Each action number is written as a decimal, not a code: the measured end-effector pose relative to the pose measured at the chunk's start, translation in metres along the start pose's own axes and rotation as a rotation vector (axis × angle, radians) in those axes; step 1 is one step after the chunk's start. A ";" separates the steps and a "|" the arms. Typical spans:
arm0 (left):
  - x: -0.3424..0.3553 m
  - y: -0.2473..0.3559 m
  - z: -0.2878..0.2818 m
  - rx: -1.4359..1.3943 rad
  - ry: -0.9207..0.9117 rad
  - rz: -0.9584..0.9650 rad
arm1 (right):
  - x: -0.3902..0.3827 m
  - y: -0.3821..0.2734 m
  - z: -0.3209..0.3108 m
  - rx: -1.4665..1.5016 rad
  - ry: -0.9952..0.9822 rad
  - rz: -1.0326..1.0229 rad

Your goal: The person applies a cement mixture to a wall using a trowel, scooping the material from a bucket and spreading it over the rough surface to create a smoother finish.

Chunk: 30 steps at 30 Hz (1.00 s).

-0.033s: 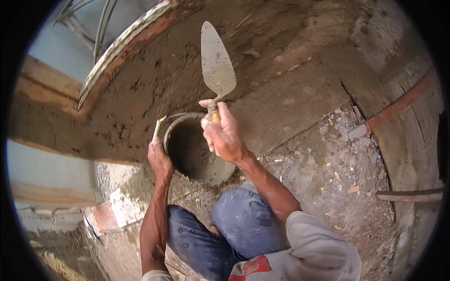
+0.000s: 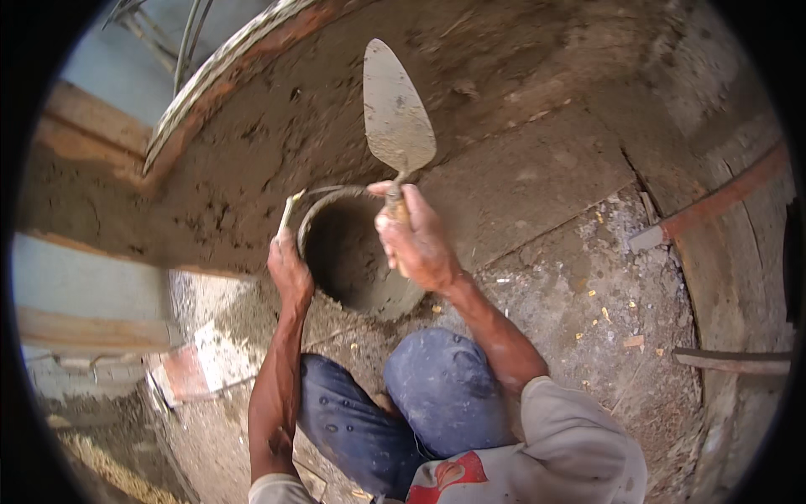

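Observation:
My right hand (image 2: 411, 231) grips the wooden handle of a mortar-smeared pointed trowel (image 2: 395, 109), its blade raised above a dark wall or ledge of wet mortar (image 2: 252, 143). My left hand (image 2: 287, 273) is closed on a short pale stick (image 2: 290, 214), whose top is by a thin wire at the bucket rim. Between my hands stands a round bucket (image 2: 332, 290) coated in grey mortar, with some mortar inside. My right hand is over the bucket's upper right part, hiding some of it.
My bent knees (image 2: 441, 386) are below the bucket on a rough, debris-strewn floor (image 2: 588, 336). At right are a red-brown bar with a metal end (image 2: 714, 202) and a wooden strip (image 2: 730, 361). Bent rods (image 2: 180, 42) and timber framing (image 2: 92, 126) are at upper left.
The trowel and my right hand have shifted slightly right. My left hand and the stick have moved slightly up and right. The surroundings have shifted a little in the view.

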<state>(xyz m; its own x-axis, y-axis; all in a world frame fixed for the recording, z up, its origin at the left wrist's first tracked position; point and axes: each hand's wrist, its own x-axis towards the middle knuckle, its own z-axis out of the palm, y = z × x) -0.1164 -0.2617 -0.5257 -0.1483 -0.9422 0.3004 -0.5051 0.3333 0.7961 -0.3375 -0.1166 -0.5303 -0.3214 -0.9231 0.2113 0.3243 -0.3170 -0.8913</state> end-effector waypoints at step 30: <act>-0.019 0.013 0.004 0.005 -0.303 0.152 | -0.045 0.109 -0.011 -1.543 -0.474 0.137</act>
<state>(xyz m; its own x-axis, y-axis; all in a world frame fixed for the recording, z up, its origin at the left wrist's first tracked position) -0.1237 -0.2399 -0.5227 -0.4675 -0.8494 0.2449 -0.4617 0.4708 0.7518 -0.2977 -0.1070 -0.6413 0.0173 -0.9980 -0.0616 -0.9230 0.0077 -0.3847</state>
